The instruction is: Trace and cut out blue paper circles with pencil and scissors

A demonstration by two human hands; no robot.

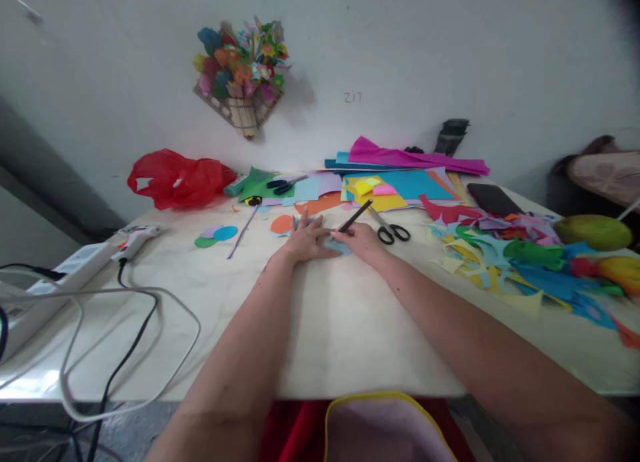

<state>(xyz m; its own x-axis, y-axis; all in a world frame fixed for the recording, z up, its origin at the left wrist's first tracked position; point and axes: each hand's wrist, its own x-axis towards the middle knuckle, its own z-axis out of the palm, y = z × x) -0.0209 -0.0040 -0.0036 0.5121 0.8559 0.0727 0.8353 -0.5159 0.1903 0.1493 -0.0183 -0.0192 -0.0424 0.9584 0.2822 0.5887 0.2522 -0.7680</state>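
Observation:
My left hand (307,240) lies flat with its fingers spread, pressing on a light blue piece of paper (344,247). Most of that paper is hidden under both hands. A dark pencil or pen (361,213) is pinched in my right hand (364,241), tilted, with its lower end close to my left fingers. Black-handled scissors (394,234) lie just right of my right hand. Beyond my left hand is an orange paper circle (283,224). Farther left, a blue paper circle (225,233) overlaps green and lilac ones.
Paper scraps (480,249) are heaped at the right, near a dark phone (495,199) and a green fruit-like object (593,232). Coloured sheets (425,184), a second pair of scissors (283,185) and a red plastic bag (180,179) lie at the back. Cables trail from a power strip (75,269) at left.

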